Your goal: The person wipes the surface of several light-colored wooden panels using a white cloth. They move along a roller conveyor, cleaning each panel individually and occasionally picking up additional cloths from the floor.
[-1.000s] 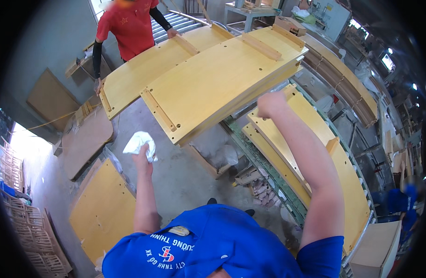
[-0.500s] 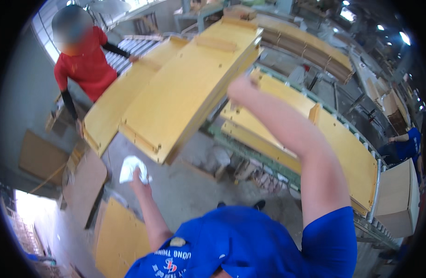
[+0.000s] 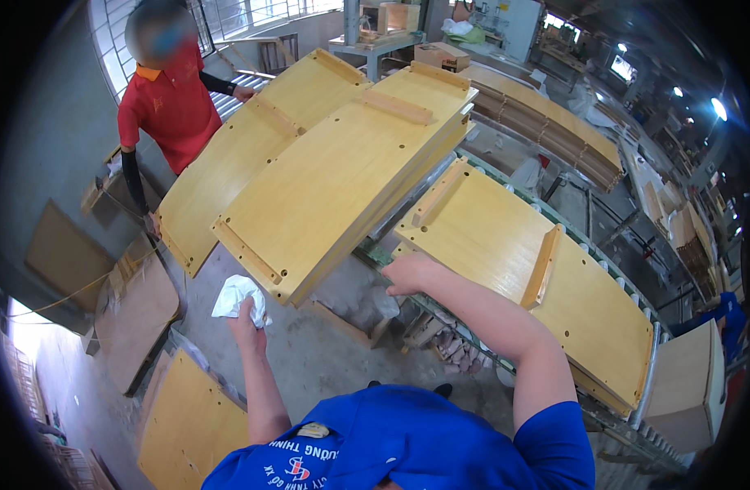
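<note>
My left hand is closed around a crumpled white cloth, below the near corner of a raised stack of yellow wooden panels. My right hand has its fingers bent together at the near left edge of another panel stack on a roller conveyor. Whether it grips that edge or anything else cannot be made out. Wooden cleats stand across the panels, and small holes dot their corners. Across from me a person in a red shirt has both hands on a yellow panel beside the raised stack.
The conveyor's green rail runs beyond the right stack. A cardboard box stands at its right end. More panels lean at the lower left by a brown board. Long stacked boards lie farther back.
My right hand has come down from beside the raised stack to the near left edge of the conveyor stack. The cloth stays in my left hand. The view has shifted somewhat.
</note>
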A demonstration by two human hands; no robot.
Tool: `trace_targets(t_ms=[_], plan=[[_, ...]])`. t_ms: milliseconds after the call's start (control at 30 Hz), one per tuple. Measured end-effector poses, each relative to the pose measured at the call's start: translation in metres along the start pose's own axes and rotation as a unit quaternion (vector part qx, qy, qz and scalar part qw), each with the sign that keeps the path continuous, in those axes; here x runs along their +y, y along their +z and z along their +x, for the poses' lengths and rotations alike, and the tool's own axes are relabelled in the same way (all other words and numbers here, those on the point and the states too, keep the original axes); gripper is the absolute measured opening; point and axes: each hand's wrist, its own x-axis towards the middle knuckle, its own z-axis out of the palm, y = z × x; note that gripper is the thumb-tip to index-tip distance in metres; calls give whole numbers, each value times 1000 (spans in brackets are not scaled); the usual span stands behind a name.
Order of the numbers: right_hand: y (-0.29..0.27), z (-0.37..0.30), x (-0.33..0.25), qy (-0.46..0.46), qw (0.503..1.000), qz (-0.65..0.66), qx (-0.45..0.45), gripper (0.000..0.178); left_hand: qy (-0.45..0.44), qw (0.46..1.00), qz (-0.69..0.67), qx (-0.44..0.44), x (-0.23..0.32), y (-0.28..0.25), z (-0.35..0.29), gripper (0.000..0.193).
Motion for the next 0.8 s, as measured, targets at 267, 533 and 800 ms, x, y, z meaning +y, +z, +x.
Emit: trace_targets(t_ms=[267,533,800], plan=[[64,-11,-18,-58,994,86,-31,46,5,1000,-2,21,-2,-11,1,37],[48,-15,-15,-59,994,94,-15,53,5,1000,-4,-1,7,-4,-3,38],[72,-20,-31,-82,987,131,-37,51,20,999,17,18,13,4,-5,38]])
